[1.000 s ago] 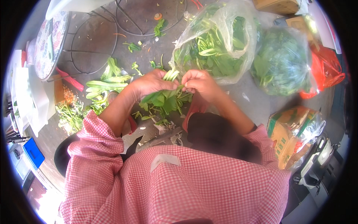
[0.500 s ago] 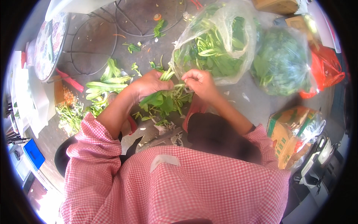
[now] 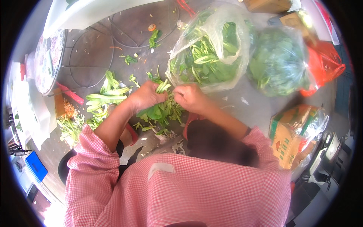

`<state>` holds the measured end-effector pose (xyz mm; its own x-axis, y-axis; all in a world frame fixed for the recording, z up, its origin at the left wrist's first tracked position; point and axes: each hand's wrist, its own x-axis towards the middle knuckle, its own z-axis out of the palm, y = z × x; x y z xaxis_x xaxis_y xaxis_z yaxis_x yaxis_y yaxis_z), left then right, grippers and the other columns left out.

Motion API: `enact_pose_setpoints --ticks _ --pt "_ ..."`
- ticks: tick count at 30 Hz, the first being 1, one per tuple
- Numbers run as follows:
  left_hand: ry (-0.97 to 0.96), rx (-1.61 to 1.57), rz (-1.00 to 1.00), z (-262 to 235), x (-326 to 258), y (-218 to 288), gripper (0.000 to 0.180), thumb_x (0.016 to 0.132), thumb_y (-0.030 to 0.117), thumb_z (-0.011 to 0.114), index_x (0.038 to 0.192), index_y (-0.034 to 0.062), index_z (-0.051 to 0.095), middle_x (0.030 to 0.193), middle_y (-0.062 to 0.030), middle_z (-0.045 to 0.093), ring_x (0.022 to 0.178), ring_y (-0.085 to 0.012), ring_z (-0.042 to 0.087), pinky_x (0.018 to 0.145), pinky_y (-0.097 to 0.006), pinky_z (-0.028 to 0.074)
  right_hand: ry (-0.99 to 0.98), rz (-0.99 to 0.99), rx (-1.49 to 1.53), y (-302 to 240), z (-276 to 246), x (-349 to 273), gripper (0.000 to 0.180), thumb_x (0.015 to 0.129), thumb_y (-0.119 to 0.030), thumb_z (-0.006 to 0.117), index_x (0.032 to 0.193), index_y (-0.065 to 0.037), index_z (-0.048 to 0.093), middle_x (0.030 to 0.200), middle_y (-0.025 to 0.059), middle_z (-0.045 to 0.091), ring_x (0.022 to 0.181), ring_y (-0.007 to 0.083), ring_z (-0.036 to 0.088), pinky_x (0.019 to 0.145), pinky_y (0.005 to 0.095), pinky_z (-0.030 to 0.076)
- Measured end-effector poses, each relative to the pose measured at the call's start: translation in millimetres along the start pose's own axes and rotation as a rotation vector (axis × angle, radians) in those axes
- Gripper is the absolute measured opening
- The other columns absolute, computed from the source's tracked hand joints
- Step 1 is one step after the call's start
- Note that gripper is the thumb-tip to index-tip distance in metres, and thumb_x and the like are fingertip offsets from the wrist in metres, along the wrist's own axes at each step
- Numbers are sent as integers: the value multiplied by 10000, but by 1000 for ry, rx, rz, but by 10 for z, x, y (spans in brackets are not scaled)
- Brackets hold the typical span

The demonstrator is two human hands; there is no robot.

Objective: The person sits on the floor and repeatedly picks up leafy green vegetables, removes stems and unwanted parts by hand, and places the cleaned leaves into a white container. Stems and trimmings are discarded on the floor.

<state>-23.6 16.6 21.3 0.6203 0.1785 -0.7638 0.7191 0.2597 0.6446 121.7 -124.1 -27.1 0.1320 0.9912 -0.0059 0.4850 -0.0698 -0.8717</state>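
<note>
In my left hand (image 3: 147,97) is a small bunch of leafy greens, its pale green stems (image 3: 163,87) poking up past the thumb. Leaves of greens (image 3: 160,111) spread below, between my hands and knees; which belong to the bunch I cannot tell. My right hand (image 3: 189,96) is closed in a pinch close by the stem ends, and its fingertips hide whatever they grip. Just beyond both hands stands an open clear plastic bag (image 3: 232,72) full of green stems and leaves.
A second clear bag of greens (image 3: 278,62) and a red plastic bag (image 3: 325,66) lie to the right. Nearer is a torn cardboard box (image 3: 289,140). Loose stalks (image 3: 106,98) and a heap of trimmings (image 3: 70,123) cover the left floor. Metal stool frames (image 3: 66,66) stand behind.
The view has shifted slightly, so the bags appear further left. My right hand has drawn in closer to the left, its fingers more tightly closed. The bunch stays in my left hand.
</note>
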Motion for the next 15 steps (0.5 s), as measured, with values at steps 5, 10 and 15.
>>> enact_pose_setpoints --ticks 5,10,15 --pt "14 32 -1 -25 -74 18 118 809 115 631 850 5 647 673 2 590 618 -78 522 581 -253 452 42 528 650 198 -19 -14 223 803 -251 621 813 -30 648 740 150 644 654 345 605 594 411 477" --pt "142 71 307 -248 -419 492 162 824 134 647 941 22 637 756 -20 631 644 -97 578 589 -242 483 -157 -25 -188 447 -15 -63 230 794 -265 627 924 -77 652 930 111 630 867 304 587 754 415 466" --pt "968 402 926 -506 -1266 1731 228 826 180 666 1010 48 643 822 -34 644 735 -116 604 676 -242 486 255 107 -603 927 -507 318 155 718 -97 601 865 -98 649 964 85 612 864 272 563 766 406 460"
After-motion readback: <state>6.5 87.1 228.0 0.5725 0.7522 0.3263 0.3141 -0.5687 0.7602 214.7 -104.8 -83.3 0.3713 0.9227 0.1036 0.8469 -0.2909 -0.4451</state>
